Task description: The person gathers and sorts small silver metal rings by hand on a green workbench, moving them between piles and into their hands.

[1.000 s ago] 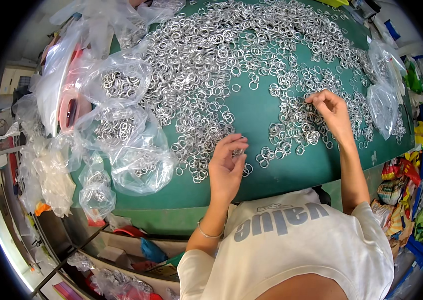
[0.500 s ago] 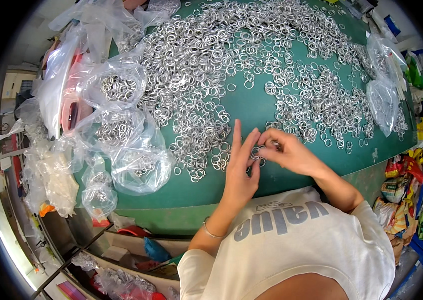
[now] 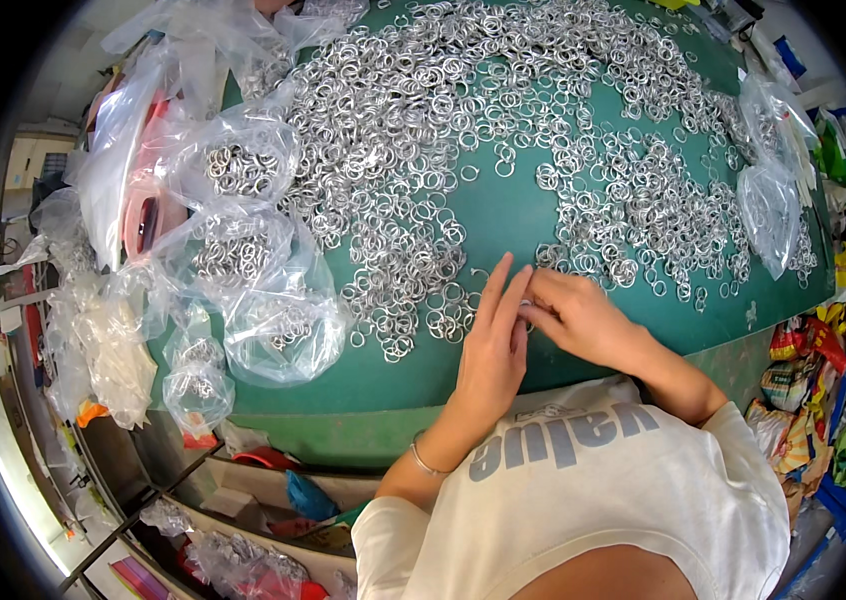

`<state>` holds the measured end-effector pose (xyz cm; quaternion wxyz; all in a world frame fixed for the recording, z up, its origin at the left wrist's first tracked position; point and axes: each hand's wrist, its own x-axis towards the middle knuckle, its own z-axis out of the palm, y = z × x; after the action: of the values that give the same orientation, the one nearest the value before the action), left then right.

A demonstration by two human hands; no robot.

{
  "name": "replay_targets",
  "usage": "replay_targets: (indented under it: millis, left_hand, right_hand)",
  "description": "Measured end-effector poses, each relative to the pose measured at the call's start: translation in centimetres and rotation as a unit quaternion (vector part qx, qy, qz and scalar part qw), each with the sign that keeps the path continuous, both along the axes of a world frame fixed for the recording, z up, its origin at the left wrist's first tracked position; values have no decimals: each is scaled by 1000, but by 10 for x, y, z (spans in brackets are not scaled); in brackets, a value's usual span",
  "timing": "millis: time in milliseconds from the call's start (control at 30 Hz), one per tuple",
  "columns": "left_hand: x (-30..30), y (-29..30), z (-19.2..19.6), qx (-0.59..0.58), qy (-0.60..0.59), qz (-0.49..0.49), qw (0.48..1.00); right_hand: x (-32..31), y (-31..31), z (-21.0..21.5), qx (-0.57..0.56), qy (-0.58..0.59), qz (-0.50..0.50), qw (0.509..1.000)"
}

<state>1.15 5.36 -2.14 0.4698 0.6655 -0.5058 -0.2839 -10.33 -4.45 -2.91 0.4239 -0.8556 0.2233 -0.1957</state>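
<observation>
A green table (image 3: pixel 503 215) is strewn with several small silver metal rings (image 3: pixel 413 110). My left hand (image 3: pixel 493 345) and my right hand (image 3: pixel 573 315) meet near the table's front edge, fingertips touching. A few rings are pinched between them where the fingers join; the fingers mostly hide them. My left fingers point up and away, my right hand closes in from the right. A thin bracelet sits on my left wrist.
Clear plastic bags holding rings (image 3: pixel 243 250) pile up along the table's left side. Another clear bag (image 3: pixel 768 205) lies at the right edge. Colourful packets (image 3: pixel 803 390) are stacked lower right. Shelves with clutter (image 3: pixel 243 500) sit below the table front.
My right hand came back from the ring pile at the right to meet my left hand. Both hands now press closer together over the rings between them.
</observation>
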Motion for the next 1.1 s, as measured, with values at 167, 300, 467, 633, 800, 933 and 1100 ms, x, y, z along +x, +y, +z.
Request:
replay_targets:
  millis: [167, 300, 467, 633, 800, 933, 1100]
  left_hand:
    - [9, 0, -3, -3, -56, 16, 998]
    - [17, 0, -7, 32, 88, 31, 995]
    - [21, 2, -8, 70, 270, 48, 959]
    - [20, 3, -9, 66, 327, 63, 940]
    - [25, 1, -11, 71, 393, 95, 912]
    - [32, 3, -9, 80, -82, 29, 993]
    - [40, -2, -6, 51, -256, 87, 961]
  right_hand:
    - [-4, -17, 11, 500, 28, 45, 865]
    - [2, -17, 5, 501, 4, 30, 865]
    - [6, -14, 7, 545, -24, -9, 838]
    - [6, -10, 7, 209, -18, -8, 978]
    - [2, -2, 6, 82, -60, 7, 995]
    - [-3, -15, 21, 541, -176, -3, 822]
    - [22, -50, 9, 664, -219, -140, 701]
